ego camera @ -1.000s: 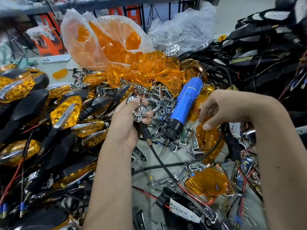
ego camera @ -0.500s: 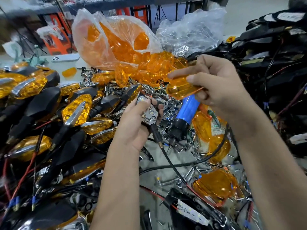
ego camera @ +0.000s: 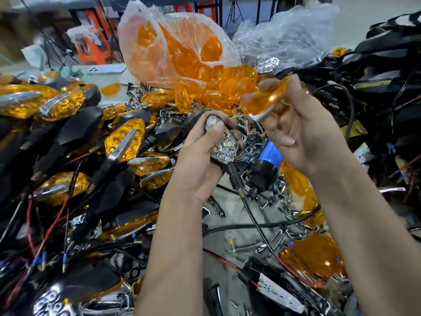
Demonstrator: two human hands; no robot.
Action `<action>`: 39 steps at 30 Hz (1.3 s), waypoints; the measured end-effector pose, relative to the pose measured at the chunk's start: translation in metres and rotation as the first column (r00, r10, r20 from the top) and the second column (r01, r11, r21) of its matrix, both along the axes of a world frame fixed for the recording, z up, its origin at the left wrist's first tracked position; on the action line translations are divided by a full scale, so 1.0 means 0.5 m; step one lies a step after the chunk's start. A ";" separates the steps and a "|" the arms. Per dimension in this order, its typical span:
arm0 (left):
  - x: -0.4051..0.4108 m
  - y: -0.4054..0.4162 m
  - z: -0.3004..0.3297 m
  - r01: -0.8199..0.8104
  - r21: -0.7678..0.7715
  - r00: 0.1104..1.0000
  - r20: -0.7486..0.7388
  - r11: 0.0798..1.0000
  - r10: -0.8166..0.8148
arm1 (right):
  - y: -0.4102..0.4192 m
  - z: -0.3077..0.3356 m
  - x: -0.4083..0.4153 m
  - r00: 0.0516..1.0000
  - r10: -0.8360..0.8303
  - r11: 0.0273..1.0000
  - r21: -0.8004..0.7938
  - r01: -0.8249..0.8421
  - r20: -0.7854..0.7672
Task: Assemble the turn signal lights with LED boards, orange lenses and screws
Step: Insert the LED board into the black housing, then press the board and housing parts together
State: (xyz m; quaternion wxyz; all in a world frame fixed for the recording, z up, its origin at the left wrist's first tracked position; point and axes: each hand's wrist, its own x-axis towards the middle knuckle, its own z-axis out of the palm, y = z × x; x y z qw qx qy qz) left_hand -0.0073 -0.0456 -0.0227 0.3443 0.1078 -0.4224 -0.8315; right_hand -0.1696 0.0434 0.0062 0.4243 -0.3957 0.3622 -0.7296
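Here two hands are at work, each with one part. The left hand [ego camera: 200, 160] grips a single turn signal housing [ego camera: 222, 142], thumb pressed across its chrome reflector face, which shows several round LED cells turned up toward the camera. Its long axis runs from upper left to lower right, the black stem [ego camera: 235, 179] pointing down and right, with one black cable [ego camera: 257, 224] trailing from it over the table. The right hand [ego camera: 300, 133] pinches one orange lens [ego camera: 264, 99] between thumb and fingers, above and just right of the housing, apart from it; the lens is tilted, its long axis rising to the right.

One blue electric screwdriver [ego camera: 266, 163] lies behind the hands, tip toward the camera. Two plastic bags sit at the back: one bag of orange lenses [ego camera: 177, 49] and one clear bag [ego camera: 287, 35] of chrome parts. Finished lights [ego camera: 123, 142] are heaped on the left, too many and too overlapped to count. At least three loose lenses [ego camera: 314, 256] lie lower right.
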 end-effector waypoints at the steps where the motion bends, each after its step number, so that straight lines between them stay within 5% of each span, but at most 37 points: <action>1: -0.001 0.000 0.000 -0.014 0.014 1.000 0.010 1.000 0.014 | -0.002 -0.001 0.005 0.998 -0.055 0.997 0.047 0.056 -0.041; 10: -0.011 -0.003 -0.012 -0.142 0.059 0.928 0.356 0.988 0.112 | -0.020 -0.010 0.051 0.793 -0.158 0.952 0.124 0.281 -0.588; 14: -0.018 -0.004 -0.014 -0.177 0.110 0.907 0.404 0.978 0.119 | -0.028 -0.020 0.060 0.685 -0.182 0.936 0.089 0.340 -0.706; 27: -0.015 0.008 -0.007 -0.040 0.325 0.963 0.266 0.945 -0.051 | -0.037 -0.042 0.073 0.644 -0.283 0.910 0.014 0.415 -0.710; 32: -0.016 0.010 -0.007 -0.045 0.364 0.969 0.242 0.930 -0.048 | -0.044 -0.044 0.075 0.550 -0.335 0.876 -0.037 0.482 -0.765; 39: -0.017 0.012 -0.008 -0.066 0.364 0.980 0.197 0.929 -0.008 | -0.041 -0.039 0.083 0.551 -0.330 0.873 -0.025 0.487 -0.767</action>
